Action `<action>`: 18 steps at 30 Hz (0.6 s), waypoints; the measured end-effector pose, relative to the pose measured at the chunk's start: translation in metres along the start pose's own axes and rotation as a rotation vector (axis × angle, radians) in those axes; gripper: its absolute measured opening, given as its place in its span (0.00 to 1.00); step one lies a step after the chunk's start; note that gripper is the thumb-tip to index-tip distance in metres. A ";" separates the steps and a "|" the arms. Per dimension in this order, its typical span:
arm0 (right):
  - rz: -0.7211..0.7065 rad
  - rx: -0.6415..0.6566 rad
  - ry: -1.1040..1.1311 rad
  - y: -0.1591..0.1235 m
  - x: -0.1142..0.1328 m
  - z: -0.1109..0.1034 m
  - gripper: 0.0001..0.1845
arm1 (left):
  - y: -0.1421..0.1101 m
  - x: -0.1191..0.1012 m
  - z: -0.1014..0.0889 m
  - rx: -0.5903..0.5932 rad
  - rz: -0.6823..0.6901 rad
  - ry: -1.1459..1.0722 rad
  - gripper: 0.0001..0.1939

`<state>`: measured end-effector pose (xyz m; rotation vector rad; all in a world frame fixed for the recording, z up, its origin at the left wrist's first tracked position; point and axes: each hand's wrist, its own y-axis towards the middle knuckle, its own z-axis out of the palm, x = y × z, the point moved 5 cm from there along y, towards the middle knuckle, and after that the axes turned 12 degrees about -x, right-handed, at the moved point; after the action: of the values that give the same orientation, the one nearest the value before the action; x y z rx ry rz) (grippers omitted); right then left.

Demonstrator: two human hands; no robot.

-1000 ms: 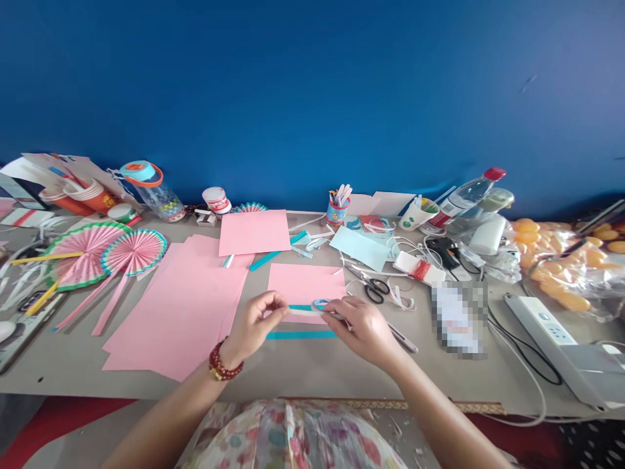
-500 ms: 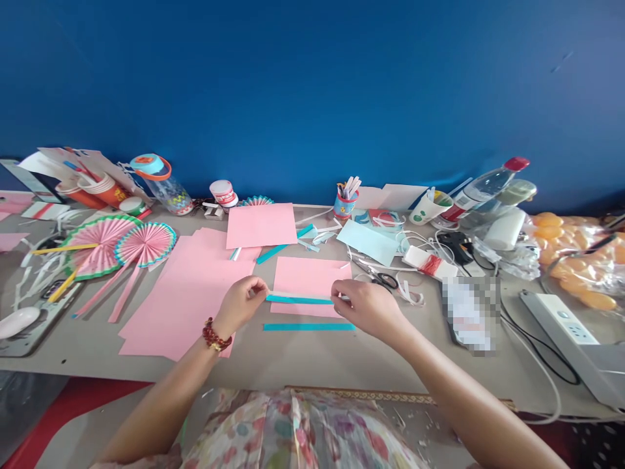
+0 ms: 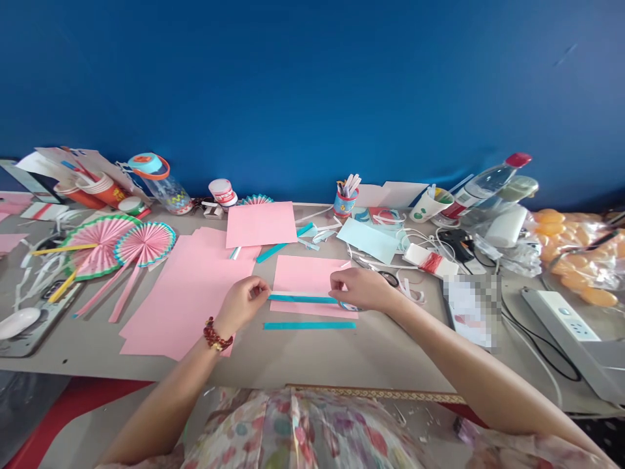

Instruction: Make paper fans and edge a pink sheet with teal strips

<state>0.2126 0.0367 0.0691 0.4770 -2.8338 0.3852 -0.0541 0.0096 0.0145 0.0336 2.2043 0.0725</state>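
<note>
My left hand (image 3: pixel 243 303) pinches the left end of a teal paper strip (image 3: pixel 303 299) that lies across a small pink sheet (image 3: pixel 310 279). My right hand (image 3: pixel 358 289) is closed at the strip's right end and seems to hold a small tape roll against the table. A second teal strip (image 3: pixel 309 325) lies flat just in front of the pink sheet, on the grey table (image 3: pixel 317 358). A red bead bracelet is on my left wrist.
Large pink sheets (image 3: pixel 188 293) lie to the left, with two pleated paper fans (image 3: pixel 120 244) beyond them. Scissors (image 3: pixel 388 279), cables, a pen cup (image 3: pixel 344 198), a water bottle (image 3: pixel 481 182), a power strip (image 3: pixel 561 316) and bagged orange fruit (image 3: pixel 581 257) crowd the right.
The strip, held slightly above the table a second ago, now lies on the small pink sheet. My right hand has moved back and down to the strip's right end.
</note>
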 end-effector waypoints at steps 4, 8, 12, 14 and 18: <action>-0.032 -0.025 -0.063 -0.001 0.003 -0.005 0.07 | 0.001 0.000 0.000 0.021 -0.001 0.031 0.06; -0.048 -0.022 -0.132 -0.003 0.009 -0.004 0.10 | 0.006 0.001 -0.003 0.018 0.003 0.051 0.07; -0.060 -0.001 -0.161 0.000 0.013 0.003 0.11 | 0.010 0.003 -0.006 0.033 0.016 0.075 0.07; -0.088 0.035 -0.176 0.003 0.014 0.008 0.11 | 0.011 0.003 -0.005 0.050 0.021 0.088 0.07; -0.118 0.153 -0.185 0.010 0.014 0.016 0.11 | 0.011 0.004 -0.002 0.074 0.024 0.114 0.07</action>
<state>0.1930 0.0374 0.0562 0.7420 -2.9461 0.5645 -0.0582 0.0208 0.0131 0.0994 2.3201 0.0064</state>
